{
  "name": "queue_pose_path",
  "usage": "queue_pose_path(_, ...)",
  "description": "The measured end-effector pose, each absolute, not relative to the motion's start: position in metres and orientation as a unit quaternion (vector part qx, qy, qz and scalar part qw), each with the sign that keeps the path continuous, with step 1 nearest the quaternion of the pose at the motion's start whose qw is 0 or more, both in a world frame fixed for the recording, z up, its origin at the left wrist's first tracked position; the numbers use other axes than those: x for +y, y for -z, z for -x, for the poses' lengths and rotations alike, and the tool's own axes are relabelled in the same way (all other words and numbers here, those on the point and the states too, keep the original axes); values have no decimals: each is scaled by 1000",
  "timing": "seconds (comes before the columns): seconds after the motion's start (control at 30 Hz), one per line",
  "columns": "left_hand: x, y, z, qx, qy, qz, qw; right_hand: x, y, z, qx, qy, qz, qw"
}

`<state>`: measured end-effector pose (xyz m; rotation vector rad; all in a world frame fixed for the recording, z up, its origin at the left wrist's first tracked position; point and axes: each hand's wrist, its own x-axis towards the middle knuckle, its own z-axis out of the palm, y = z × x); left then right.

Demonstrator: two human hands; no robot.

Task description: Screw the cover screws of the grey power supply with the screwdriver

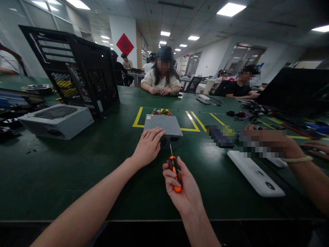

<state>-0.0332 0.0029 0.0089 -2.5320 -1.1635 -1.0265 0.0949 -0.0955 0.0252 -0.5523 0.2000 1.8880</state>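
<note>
Midway across the table (64,171) lies the power supply (163,124), the screwdriver (175,171) before it; toward the left edge, a second box (64,120) before the computer case (108,82); toward the right, cables (241,116).

Green table (77,185): grey power supply (164,124), black computer case (109,73); right, likely cables (241,116).

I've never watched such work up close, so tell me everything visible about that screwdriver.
The screwdriver has an orange-and-black handle, perhaps plastic or rubber, and a thin shaft that looks like metal. It slants forward and slightly left, its handle gripped in the right hand. Its far end is at the near side of the grey box, close to the dark socket; whether its tip touches is too small to tell.
</note>
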Motion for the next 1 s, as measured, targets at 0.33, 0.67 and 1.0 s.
queue_pose_path(0.33,2,-10,35,-369,345,859,84,-93,-22,-92,47,-805,266,528)
queue_pose_path(0.67,2,-9,36,-366,325,865,108,-95,-19,-96,66,-807,251,530)
queue_pose_path(1.0,5,-11,37,-369,333,863,92,-93,-20,-94,100,-796,238,548)
